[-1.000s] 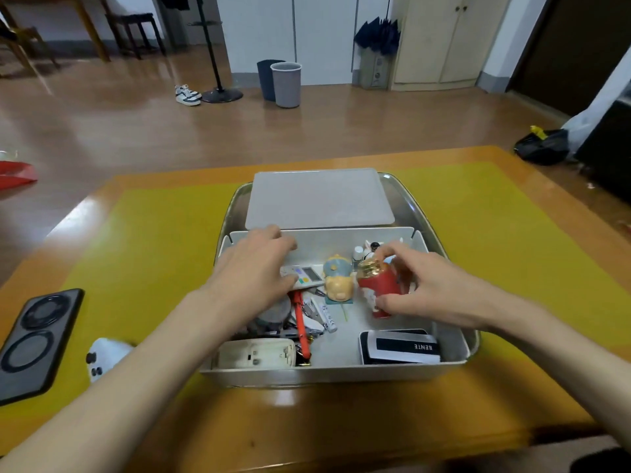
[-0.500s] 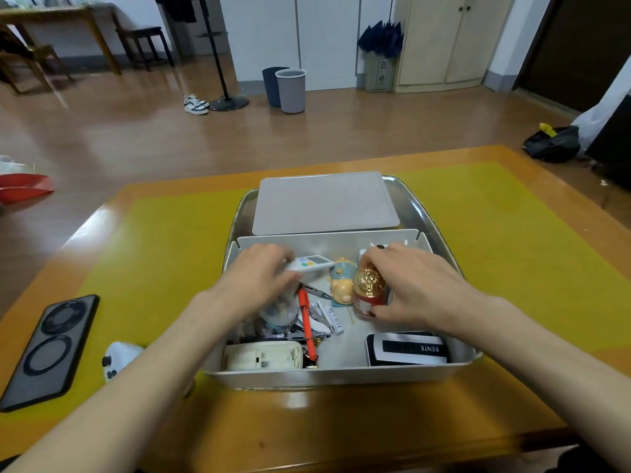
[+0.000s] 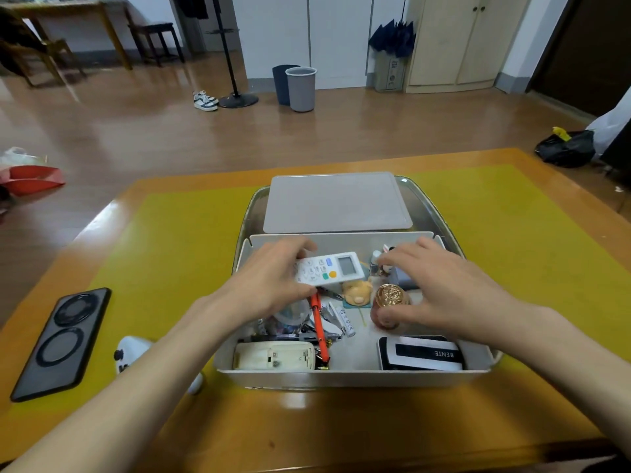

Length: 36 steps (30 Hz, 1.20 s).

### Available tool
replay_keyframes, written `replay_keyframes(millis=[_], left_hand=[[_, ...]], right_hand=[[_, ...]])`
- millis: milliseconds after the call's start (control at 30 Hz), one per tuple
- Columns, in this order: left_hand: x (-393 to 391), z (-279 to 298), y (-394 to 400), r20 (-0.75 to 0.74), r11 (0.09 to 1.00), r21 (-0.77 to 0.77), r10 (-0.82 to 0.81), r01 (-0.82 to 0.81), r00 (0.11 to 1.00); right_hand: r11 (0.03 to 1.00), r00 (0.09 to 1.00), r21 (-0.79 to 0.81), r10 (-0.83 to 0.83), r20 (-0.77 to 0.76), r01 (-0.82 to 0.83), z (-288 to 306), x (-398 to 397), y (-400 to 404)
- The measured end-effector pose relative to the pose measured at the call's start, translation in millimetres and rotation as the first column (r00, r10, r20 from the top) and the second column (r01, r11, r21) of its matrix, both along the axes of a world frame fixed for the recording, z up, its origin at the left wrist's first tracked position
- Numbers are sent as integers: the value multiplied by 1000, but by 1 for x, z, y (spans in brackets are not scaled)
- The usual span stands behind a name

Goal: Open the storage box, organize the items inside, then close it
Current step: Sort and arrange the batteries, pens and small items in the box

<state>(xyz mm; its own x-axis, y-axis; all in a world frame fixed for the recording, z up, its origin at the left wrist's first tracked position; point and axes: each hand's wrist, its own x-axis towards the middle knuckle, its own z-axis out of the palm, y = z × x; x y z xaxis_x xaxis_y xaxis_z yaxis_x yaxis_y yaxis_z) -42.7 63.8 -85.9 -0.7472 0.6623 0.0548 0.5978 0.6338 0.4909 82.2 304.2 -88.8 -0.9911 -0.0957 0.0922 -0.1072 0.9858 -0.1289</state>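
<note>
The open white storage box stands on the table, and its grey lid lies flat behind it. My left hand holds a white remote control above the box's back left. My right hand hovers over the box's right side with fingers spread; its thumb touches the side of an upright red bottle with a gold cap. Inside lie a small pig figure, an orange pen, a cream device and a black-and-white case.
A black phone and a white controller lie on the yellow mat left of the box. The wooden table edge runs close to me. Small clutter fills the box's left half.
My left hand has lifted the remote out of the clutter and turned it face up. My right hand stood the red bottle upright and has loosened its fingers from it.
</note>
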Motion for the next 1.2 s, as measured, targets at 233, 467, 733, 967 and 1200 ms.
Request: replay_keyframes(millis=[233,467,733,967,1200], left_hand=[[16,2,13,-18,971,177,-163,164,986],[17,-3,4,-85,980,-43,-195,192,977],[43,-6,19,-120,937,-118,-342,328,932],[55,-30,54,-191,894,-391,-311,218,931],[51,-40,60,-210,938,-318,-211,137,955]], right_hand=[[989,1000,-150,9,9,-8,5,-12,-15],[926,979,-374,27,204,53,28,14,25],[985,998,-163,-61,-22,57,8,49,39],[1000,998,18,12,-61,-11,-13,44,30],[945,998,321,64,-15,-56,-20,40,21]])
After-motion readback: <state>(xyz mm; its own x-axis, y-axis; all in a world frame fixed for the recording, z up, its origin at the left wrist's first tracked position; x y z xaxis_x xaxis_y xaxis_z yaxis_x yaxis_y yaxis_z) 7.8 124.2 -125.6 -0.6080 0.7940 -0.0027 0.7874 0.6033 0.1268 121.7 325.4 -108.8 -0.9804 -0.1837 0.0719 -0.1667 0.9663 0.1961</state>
